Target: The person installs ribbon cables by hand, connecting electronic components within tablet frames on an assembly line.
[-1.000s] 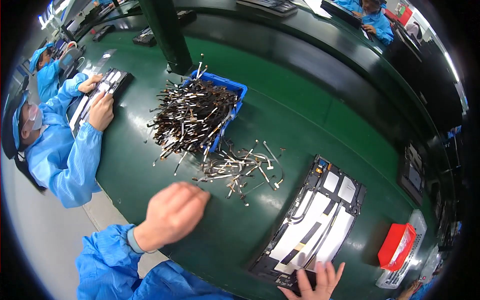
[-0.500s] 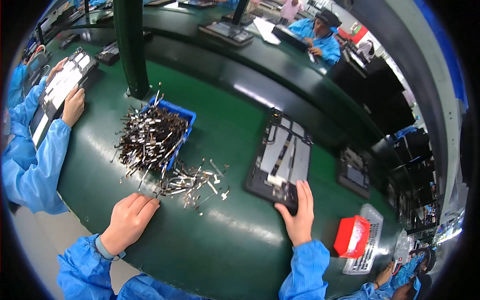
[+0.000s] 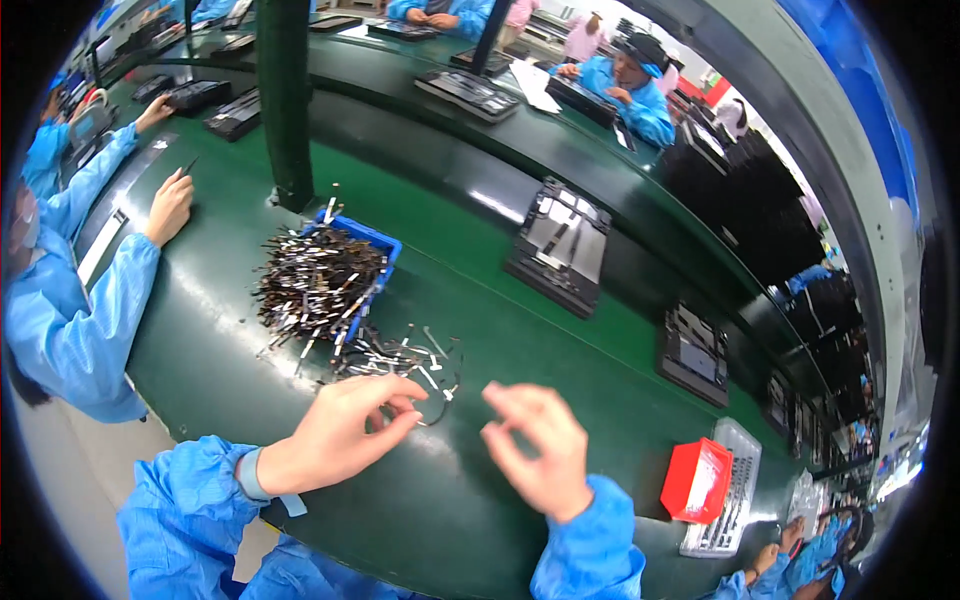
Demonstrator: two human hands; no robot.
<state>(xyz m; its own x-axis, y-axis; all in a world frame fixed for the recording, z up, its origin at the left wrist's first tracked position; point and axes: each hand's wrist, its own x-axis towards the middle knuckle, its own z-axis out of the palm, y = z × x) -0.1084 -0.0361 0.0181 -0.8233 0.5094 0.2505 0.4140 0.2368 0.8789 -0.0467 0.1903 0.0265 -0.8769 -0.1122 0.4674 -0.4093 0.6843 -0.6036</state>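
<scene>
First: Your left fingers [image 3: 396, 386] curl toward the thumb, right by a thin dark cable [image 3: 442, 411]. Do you have it pinched?

Second: I can't tell; it may run into your fingertips or simply lie behind them. Your right fingers [image 3: 525, 405] are clearly parted, with nothing between them.

First: That cable should feel almost weightless to you, limp along its length and slightly springy when bent.

Second: Its ends are probably the fragile part. You'd best pinch it flat just behind one end; tug mid-strand and it could slip or crease.

First: Just past your left fingers, the loose cables [image 3: 400, 357] lie tangled on the tabletop [image 3: 440, 500], so you'd need to tease one out gently.

Second: Beyond those, the blue bin [image 3: 388, 262] is heaped with more cables [image 3: 318, 285]. Farther out, ahead of your right fingers, sits a flat dark panel [image 3: 560, 245].
</scene>
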